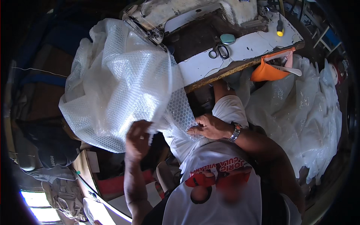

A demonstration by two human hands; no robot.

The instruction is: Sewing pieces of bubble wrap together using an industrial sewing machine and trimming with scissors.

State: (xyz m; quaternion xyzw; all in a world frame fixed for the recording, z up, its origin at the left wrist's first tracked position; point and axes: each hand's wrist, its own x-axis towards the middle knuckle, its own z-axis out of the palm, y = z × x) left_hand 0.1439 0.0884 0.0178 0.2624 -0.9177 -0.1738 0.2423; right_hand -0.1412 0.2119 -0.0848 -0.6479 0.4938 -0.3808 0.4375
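Note:
A large crumpled sheet of clear bubble wrap spreads from the sewing machine down to my lap, covering the left end of the machine's table. My left hand has its fingers curled on the near edge of the sheet and is slightly blurred. On the right, a flat, single-layer part of the wrap reaches my right hand, which pinches its edge between thumb and fingers above my thigh. The wrap passes close to the machine's needle end, where the folds hide part of the contact.
On the white worn tabletop lie dark-handled scissors, a green oval object and a yellow-black screwdriver. An orange pouch hangs at the table's front edge. More clear plastic sheeting is heaped at right.

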